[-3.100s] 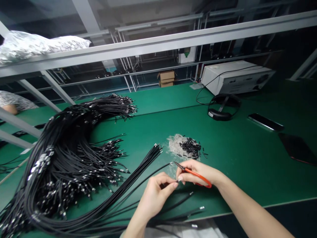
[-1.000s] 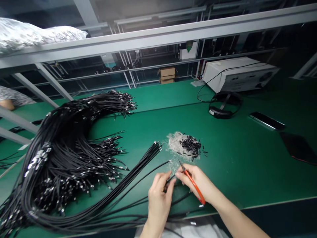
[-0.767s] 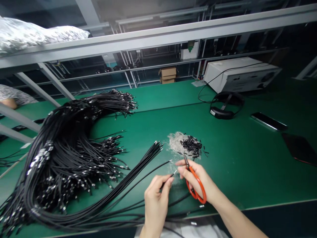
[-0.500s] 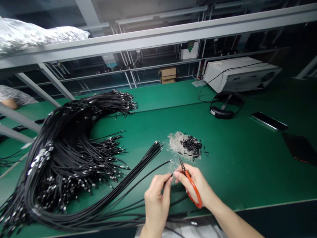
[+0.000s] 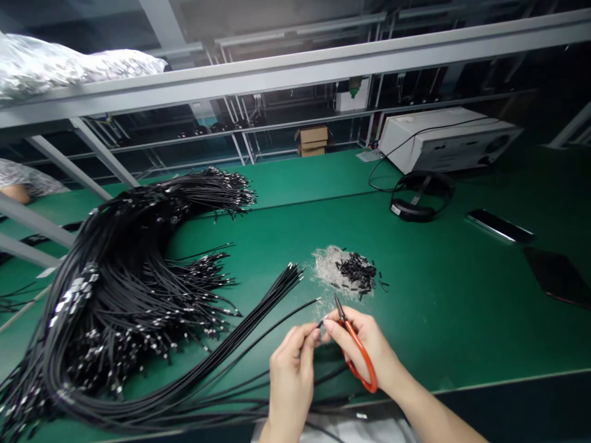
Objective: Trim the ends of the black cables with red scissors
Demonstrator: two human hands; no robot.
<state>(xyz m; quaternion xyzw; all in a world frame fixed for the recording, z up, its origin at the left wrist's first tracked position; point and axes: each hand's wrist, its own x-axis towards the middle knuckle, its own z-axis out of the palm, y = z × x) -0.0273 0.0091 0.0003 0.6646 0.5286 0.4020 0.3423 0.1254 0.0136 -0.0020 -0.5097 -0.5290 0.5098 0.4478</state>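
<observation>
The black cable [image 5: 319, 324] has its end pinched between the left hand's [image 5: 292, 363] fingertips, above the green counter [image 5: 434, 307]; the right hand [image 5: 369, 344] is clamped around red-handled scissors [image 5: 360, 351], fingertips at that end; beyond lie short black tubes [image 5: 356, 271], and leftward a big cable pile [image 5: 133, 277]

There is one left hand [image 5: 290, 369] at six o'clock, one right hand [image 5: 369, 344] and one pair of snips [image 5: 362, 357] at five, one phone [image 5: 500, 226] and one headset [image 5: 413, 210] at three, two cardboard boxes [image 5: 313, 140] at twelve, and uncountable black cables [image 5: 124, 246] at nine and small pieces [image 5: 357, 271] at four.
</observation>
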